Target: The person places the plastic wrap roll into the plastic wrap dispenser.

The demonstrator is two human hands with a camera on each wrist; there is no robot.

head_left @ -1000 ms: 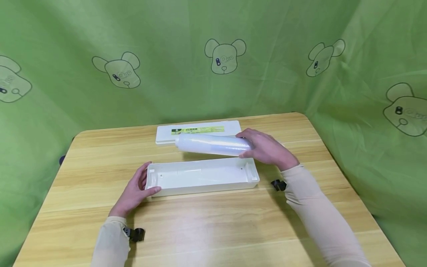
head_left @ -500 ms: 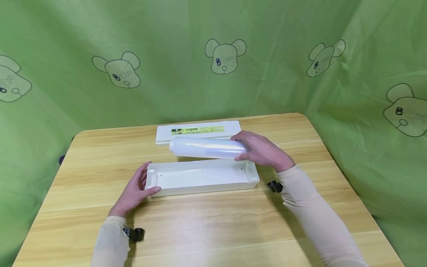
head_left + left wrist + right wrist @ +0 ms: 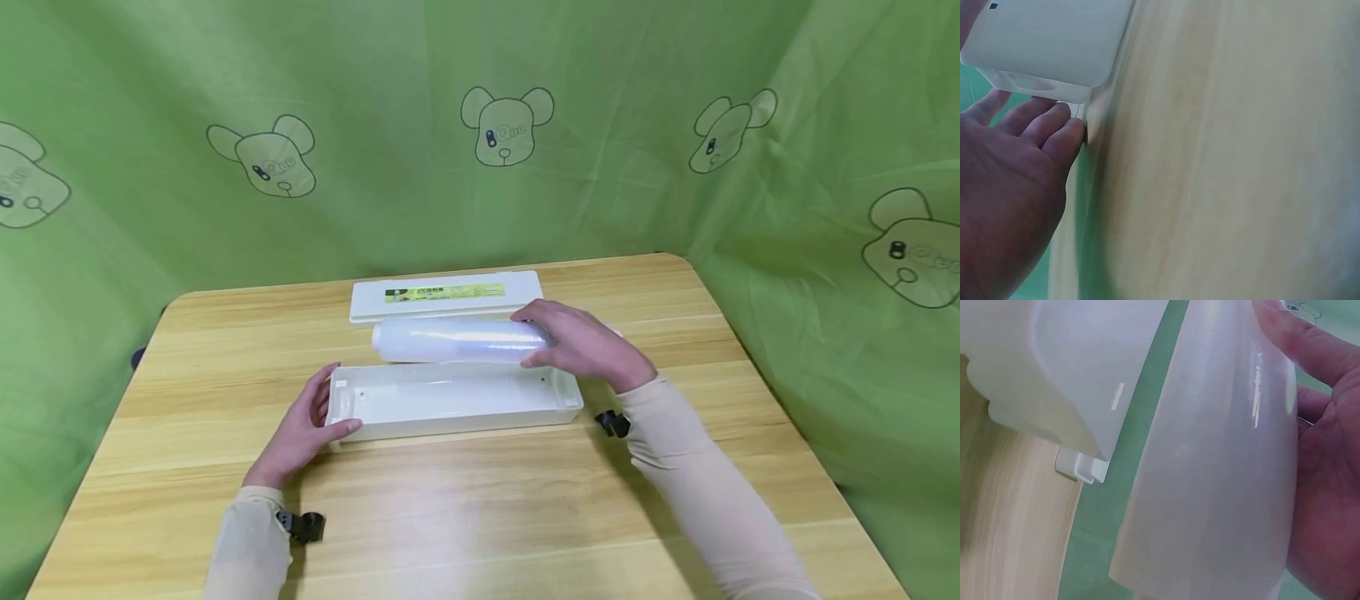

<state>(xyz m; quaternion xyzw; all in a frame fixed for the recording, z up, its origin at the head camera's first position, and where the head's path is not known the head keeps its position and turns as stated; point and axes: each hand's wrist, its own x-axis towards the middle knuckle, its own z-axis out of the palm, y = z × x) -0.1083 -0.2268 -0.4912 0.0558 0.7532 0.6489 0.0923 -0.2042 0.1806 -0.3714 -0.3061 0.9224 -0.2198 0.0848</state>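
Observation:
A long white open-topped plastic box [image 3: 457, 423] lies on the table, its inside bare. My left hand [image 3: 300, 433] grips its left end, the thumb over the front edge and the fingers round the back corner. In the left wrist view, the fingers [image 3: 1057, 128] reach under the rim at the end of the box. Just behind the box, my right hand [image 3: 581, 342] holds a roll of cling film [image 3: 457, 340] by its right end. The right wrist view shows the glossy roll [image 3: 1210, 469] gripped beside the box, with a gap between the two.
Behind the roll lies a flat white lid [image 3: 521, 287] with a green and yellow label. The wooden table [image 3: 465, 517] ends at a green curtain [image 3: 375, 208] printed with bear heads, which hangs along the back and both sides.
My right hand has brought the cling film roll leftward and a little nearer, down toward the box's back edge. The left hand, the box and the lid have stayed in place.

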